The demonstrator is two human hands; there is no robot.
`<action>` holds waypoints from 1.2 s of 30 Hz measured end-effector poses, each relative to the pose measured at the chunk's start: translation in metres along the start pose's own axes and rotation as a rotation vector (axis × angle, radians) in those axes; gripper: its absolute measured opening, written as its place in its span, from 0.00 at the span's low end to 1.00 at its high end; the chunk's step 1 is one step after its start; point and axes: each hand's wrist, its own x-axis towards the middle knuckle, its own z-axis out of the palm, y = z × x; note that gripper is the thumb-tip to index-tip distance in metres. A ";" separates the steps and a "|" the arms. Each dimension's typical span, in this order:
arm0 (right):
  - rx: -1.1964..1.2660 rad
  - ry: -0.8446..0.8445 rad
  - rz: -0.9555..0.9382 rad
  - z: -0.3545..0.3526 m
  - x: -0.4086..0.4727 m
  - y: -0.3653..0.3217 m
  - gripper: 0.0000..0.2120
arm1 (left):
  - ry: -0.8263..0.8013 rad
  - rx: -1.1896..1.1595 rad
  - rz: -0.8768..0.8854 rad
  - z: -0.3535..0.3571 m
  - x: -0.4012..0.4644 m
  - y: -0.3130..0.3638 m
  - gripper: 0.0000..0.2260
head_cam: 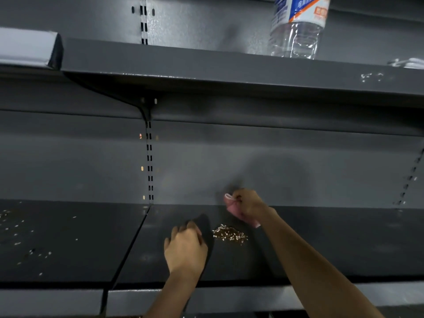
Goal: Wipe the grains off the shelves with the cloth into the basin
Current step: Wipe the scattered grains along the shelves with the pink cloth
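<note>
1. The grains (230,234) lie gathered in a small heap on the lower shelf (321,244), towards its middle depth. They sit between the two hands, just right of the left one and just in front of and below the right one.
2. The heap is slightly longer from left to right than from back to front, so its long axis runs roughly along the shelf.
3. The right hand (247,206) has its fingers curled round a bunched pink cloth (234,208), held near the back panel (298,171) behind the heap. From the cloth the grains lie forward and a little to the left.
4. The left hand (184,247) grips a dark, flat-looking thing, probably the basin (206,228), with the fingers curled over its rim. Its edge stands just beside the heap on the left, seemingly not quite touching it. The left hand is the nearer of the two to the grains.
5. My reading is that the coming move is a sweep of the cloth leftward and forward, pushing the heap into the basin.
6. More loose grains are scattered on the neighbouring shelf (68,244) to the left, well apart from both hands.
7. Above, an upper shelf (206,65) carries a clear plastic bottle (296,31) at the right.
</note>
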 end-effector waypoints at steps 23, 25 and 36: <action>0.109 0.301 0.154 -0.017 -0.058 0.038 0.09 | 0.002 -0.019 -0.010 -0.001 -0.002 0.002 0.09; 0.067 0.314 0.288 -0.013 -0.065 0.053 0.10 | 0.001 -0.022 -0.015 -0.001 -0.002 0.002 0.09; -0.160 0.167 0.133 0.030 -0.060 0.029 0.14 | 0.009 -0.022 -0.061 -0.001 -0.001 0.002 0.08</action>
